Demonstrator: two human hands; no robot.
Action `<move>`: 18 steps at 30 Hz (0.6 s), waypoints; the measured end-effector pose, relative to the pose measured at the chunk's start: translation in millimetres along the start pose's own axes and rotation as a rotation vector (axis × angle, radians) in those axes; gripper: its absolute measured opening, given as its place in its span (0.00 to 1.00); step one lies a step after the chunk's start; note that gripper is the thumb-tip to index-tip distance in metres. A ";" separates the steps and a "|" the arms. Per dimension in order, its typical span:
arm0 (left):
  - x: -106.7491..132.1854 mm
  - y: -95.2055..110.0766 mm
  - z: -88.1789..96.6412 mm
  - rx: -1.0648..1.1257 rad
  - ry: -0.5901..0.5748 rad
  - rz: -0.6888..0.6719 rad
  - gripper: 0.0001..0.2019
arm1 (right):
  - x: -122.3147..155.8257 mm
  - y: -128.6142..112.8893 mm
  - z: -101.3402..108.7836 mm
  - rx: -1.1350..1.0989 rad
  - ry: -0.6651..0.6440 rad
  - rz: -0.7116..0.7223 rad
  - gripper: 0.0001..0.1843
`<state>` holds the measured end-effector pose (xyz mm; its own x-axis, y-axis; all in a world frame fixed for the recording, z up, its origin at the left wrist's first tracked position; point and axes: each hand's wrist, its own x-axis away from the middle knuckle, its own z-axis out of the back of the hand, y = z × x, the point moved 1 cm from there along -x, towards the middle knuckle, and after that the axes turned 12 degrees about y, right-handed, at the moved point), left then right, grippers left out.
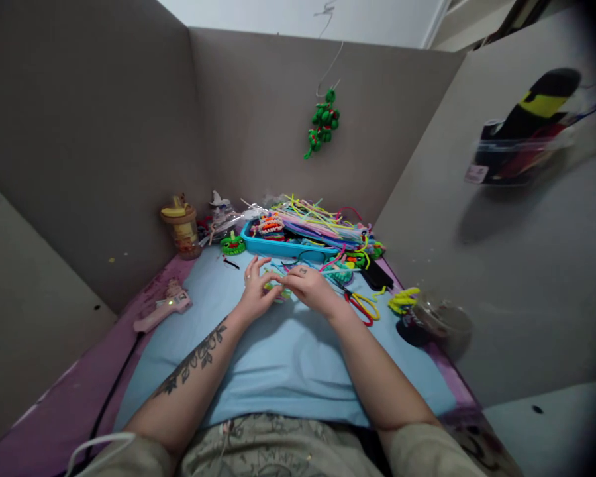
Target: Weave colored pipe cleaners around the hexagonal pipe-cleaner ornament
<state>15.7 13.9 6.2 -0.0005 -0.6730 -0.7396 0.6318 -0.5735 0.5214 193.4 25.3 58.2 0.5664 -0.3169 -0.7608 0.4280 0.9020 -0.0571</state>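
Observation:
My left hand (258,290) curls round a small pale green and yellow pipe-cleaner piece (280,295), thumb and index finger closed on its edge. Meeting it from the right, my right hand (308,287) has thumb and fingers pinched at the same piece. Much of the piece is hidden by the fingers. Light blue pipe cleaners stick out near the right hand. Just right of that hand lie scissors (362,308) with red and yellow handles. A teal pipe-cleaner piece (338,270) sits behind it.
A blue tray (293,250) heaped with colourful pipe cleaners (322,222) stands at the back. A pink glue gun (166,307) lies left, its cord running forward. A cup (185,232) stands back left; a black phone-like object (376,274) and a clear container (449,321) are right. Panels enclose the table.

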 end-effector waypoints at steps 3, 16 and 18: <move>3.9 -3.0 -5.2 0.021 0.024 0.025 0.19 | 0.6 3.2 -2.4 0.029 0.039 -0.056 0.10; 4.6 -0.9 0.6 -0.228 0.290 0.035 0.19 | 10.2 -5.9 -35.2 0.034 0.172 -0.468 0.08; 4.1 2.3 1.3 -0.266 0.228 -0.010 0.11 | 12.7 -4.8 -38.1 0.045 0.141 -0.504 0.07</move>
<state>16.2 9.3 4.9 0.1464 -0.5288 -0.8360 0.8125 -0.4178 0.4065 171.7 28.1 24.2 0.1839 -0.6628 -0.7259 0.6541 0.6337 -0.4129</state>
